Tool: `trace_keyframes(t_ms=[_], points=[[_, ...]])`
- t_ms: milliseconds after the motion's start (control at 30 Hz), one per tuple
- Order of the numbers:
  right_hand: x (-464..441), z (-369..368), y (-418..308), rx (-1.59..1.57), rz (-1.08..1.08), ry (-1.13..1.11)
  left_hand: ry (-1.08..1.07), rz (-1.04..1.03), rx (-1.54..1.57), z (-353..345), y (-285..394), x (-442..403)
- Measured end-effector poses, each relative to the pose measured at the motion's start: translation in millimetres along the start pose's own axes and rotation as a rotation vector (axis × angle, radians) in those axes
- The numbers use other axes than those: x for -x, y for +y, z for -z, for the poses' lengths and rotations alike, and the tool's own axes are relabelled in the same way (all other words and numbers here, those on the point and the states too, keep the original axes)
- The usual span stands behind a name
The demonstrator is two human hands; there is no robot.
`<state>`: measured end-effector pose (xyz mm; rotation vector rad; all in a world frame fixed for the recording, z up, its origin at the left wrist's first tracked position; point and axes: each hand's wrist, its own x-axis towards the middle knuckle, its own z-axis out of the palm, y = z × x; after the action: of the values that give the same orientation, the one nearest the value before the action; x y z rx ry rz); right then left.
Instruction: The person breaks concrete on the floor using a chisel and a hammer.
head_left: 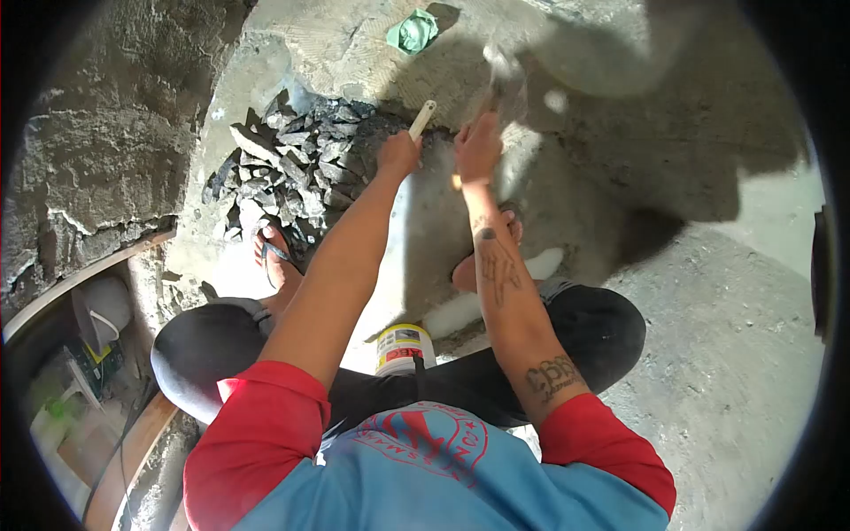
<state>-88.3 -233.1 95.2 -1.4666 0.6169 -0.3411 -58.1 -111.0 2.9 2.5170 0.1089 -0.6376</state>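
Note:
My left hand (400, 156) is closed around a pale tool handle (425, 119) with a hole at its end; the rest of that tool is hidden. Just right of it, my right hand (478, 149) grips what looks like a hammer (496, 81), its head smeared by motion and bright in the sunlight. Beside my left hand lies a heap of broken dark grey chunks (305, 159), angular and dusty. Both hands are over the floor in front of my feet.
A crumpled green object (413, 32) lies on the concrete floor (708, 292) ahead. My sandalled left foot (280, 258) is against the heap. A white, red and yellow bucket (405, 348) stands between my legs. A rough wall (106, 115) and a wood-edged opening (88, 283) are at left.

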Motion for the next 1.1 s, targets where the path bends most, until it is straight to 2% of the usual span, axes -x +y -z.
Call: trace_keyframes(t_ms=[33,100,133,167,233,267,333,367,433,500,567,600,667,733,767,833,867,1033,1100], points=[[5,0,4,-0.008,-0.006,-0.002,0.005,0.014,-0.008,1,1,3],[23,4,16,0.423,-0.622,-0.201,0.009,0.007,-0.022,-5,-3,5],[19,5,18,0.329,-0.683,-0.183,0.024,-0.009,-0.027,-5,-3,-1],[14,7,19,0.322,-0.684,-0.183,0.026,-0.011,-0.033,-5,-4,-4],[8,8,10,0.245,-0.520,-0.094,-0.005,0.000,-0.013,-3,-4,-3],[4,8,6,0.241,-0.525,-0.096,-0.005,0.003,-0.019,-1,-5,-4],[-6,13,8,0.062,-0.113,-0.071,0.000,-0.010,-0.054,-1,-3,-3],[-5,11,12,0.059,-0.114,-0.074,0.002,-0.008,-0.056,0,-1,-3],[4,2,48,0.519,0.039,-0.003,-0.013,0.003,-0.071,7,3,1],[7,-3,60,0.699,-0.070,-0.059,-0.020,-0.005,-0.108,5,-3,-4],[5,5,57,0.409,-0.651,-0.251,-0.037,-0.013,-0.149,5,-7,-17],[8,7,46,0.407,-0.661,-0.261,-0.065,-0.025,-0.186,11,-6,-17],[2,9,13,0.115,-0.580,-0.200,-0.082,-0.034,-0.222,29,3,-17],[-21,16,-8,0.076,-0.569,-0.181,-0.188,0.038,-0.448,52,22,-14],[-27,18,-16,0.033,-0.565,-0.160,-0.189,0.040,-0.458,62,28,-6],[-32,22,-32,-0.027,-0.563,-0.164,-0.023,0.141,-0.372,80,39,9],[-32,24,-40,-0.094,-0.566,-0.149,-0.012,0.137,-0.377,79,38,7],[-28,27,-62,-0.154,-0.561,-0.154,-0.143,-0.154,-0.297,33,17,0],[-32,24,-68,-0.125,-0.571,-0.115,0.033,0.161,-0.385,35,-8,1]])
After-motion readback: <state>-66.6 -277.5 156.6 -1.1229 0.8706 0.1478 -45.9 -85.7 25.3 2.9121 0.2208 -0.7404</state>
